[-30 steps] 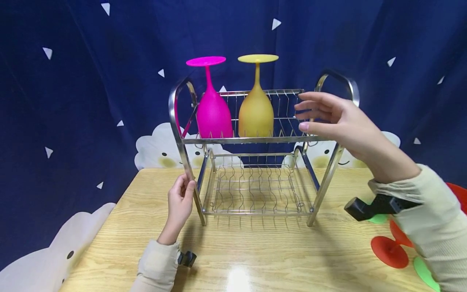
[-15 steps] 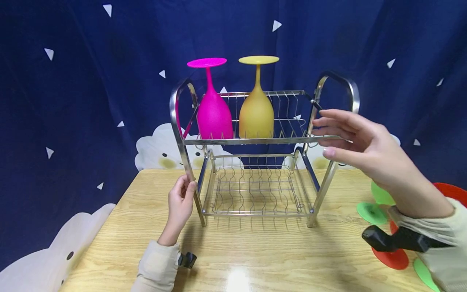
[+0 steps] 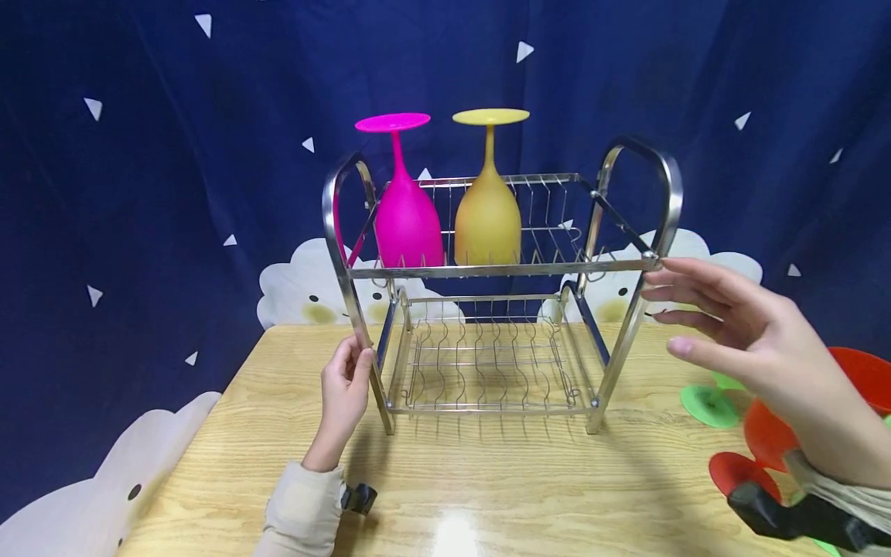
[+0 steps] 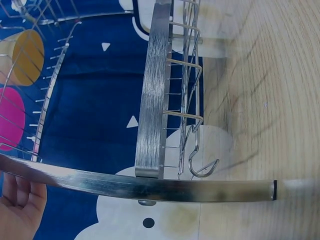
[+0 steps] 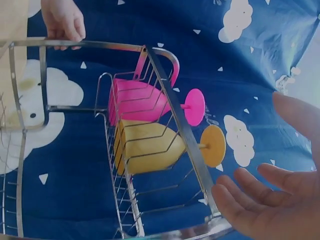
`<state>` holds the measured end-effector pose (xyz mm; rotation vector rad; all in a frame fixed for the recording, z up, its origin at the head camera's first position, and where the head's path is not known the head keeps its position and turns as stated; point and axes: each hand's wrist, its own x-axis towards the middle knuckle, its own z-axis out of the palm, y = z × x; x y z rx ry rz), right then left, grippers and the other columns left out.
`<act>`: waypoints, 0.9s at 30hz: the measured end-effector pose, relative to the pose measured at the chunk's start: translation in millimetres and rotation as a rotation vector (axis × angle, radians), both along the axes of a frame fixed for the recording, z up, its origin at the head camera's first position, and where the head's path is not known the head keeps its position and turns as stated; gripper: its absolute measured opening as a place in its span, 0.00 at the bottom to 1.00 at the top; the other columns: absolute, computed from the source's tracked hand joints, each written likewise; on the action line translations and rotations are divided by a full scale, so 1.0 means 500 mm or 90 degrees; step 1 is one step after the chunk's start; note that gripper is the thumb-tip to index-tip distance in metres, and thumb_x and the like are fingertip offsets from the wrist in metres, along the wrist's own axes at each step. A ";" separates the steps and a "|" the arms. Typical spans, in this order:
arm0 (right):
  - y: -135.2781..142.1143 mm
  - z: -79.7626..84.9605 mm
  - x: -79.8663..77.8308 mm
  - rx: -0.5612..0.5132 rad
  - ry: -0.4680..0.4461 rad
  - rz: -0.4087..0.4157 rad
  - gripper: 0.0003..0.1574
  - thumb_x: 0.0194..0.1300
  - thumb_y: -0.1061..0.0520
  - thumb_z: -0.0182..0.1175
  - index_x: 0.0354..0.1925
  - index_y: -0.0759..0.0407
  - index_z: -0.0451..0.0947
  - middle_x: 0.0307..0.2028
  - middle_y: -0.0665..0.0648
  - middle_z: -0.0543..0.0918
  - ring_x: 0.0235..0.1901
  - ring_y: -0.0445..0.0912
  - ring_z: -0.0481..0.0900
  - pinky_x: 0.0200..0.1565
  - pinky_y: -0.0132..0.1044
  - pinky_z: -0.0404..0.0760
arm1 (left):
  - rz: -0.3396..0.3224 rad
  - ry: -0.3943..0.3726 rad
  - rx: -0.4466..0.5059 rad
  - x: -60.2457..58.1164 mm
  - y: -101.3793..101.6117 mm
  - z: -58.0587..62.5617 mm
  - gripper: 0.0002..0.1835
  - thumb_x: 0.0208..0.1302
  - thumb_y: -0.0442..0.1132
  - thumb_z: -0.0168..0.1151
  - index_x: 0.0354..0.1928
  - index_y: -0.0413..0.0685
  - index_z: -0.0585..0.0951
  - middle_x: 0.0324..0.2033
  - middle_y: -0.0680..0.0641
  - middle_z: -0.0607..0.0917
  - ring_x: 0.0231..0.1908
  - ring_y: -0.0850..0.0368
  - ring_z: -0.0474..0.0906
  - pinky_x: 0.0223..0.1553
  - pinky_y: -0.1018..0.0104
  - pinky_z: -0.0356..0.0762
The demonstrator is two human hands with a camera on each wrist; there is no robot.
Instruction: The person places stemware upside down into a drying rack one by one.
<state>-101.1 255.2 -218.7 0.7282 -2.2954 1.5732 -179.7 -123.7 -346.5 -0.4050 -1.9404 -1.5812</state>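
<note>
A two-tier metal dish rack [image 3: 557,268] stands on the wooden table. Upside down on its upper tier, towards the left, are a pink wine glass [image 3: 407,220] and a yellow wine glass [image 3: 487,220], feet up. My left hand [image 3: 344,387] holds the rack's left front leg between thumb and fingers; the left wrist view shows part of this hand [image 4: 22,207] behind the metal bar. Off the rack's right side my right hand [image 3: 762,333] hovers with nothing in it, fingers spread, fingertips near the right front leg. Wires of the rack partly cover both glasses in the right wrist view.
On the table at the right lie a green round foot [image 3: 710,406], a red wine glass [image 3: 769,435] and another red piece [image 3: 863,377], partly behind my right arm. The lower tier [image 3: 480,408] holds nothing. A dark blue curtain [image 3: 174,232] hangs behind.
My right hand has moved down and to the right, away from the upper tier near the yellow glass. The left hand and both glasses have stayed in place.
</note>
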 end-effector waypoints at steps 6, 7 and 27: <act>0.023 -0.035 0.016 -0.055 -0.011 0.007 0.44 0.50 0.82 0.54 0.65 0.65 0.57 0.55 0.60 0.71 0.49 0.43 0.76 0.45 0.25 0.75 | 0.003 0.005 0.000 0.002 -0.001 -0.003 0.04 0.62 0.22 0.49 0.35 0.23 0.72 0.22 0.33 0.72 0.21 0.65 0.65 0.21 0.80 0.63; 0.028 -0.039 0.020 -0.059 -0.014 -0.003 0.44 0.50 0.82 0.54 0.65 0.65 0.57 0.55 0.59 0.72 0.49 0.43 0.76 0.45 0.25 0.75 | 0.003 0.007 0.001 0.002 -0.001 -0.003 0.03 0.61 0.21 0.49 0.34 0.23 0.72 0.22 0.33 0.72 0.21 0.65 0.65 0.21 0.80 0.64; 0.137 -0.163 0.030 -0.332 0.148 0.094 0.45 0.45 0.83 0.59 0.60 0.82 0.52 0.54 0.64 0.74 0.52 0.48 0.73 0.50 0.27 0.72 | -0.011 -0.007 0.012 -0.003 -0.001 -0.003 0.05 0.62 0.23 0.50 0.36 0.24 0.72 0.23 0.33 0.74 0.23 0.59 0.68 0.23 0.80 0.67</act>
